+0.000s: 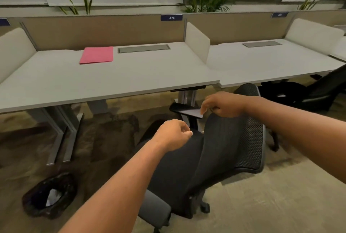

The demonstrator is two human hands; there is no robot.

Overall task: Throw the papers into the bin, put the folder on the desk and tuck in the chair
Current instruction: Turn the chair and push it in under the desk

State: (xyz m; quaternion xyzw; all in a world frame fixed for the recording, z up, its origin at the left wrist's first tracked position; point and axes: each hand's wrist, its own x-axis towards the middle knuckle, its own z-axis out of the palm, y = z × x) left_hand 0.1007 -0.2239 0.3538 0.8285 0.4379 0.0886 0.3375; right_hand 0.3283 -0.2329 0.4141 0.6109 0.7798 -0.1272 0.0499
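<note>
I read two of the three jobs as done. The pink folder (96, 55) lies flat on the desk (131, 75), well beyond and left of my left hand (173, 134), and white paper (53, 196) shows inside the bin (49, 196) on the floor, down and left of that forearm. What is left is the chair (206, 158): it stands directly under both hands, turned askew and clear of the desk edge. My left hand is loosely curled above the seat, gripping nothing. My right hand (221, 104) hovers at the top of the backrest, fingers bent; whether it is touching the backrest I cannot tell.
</note>
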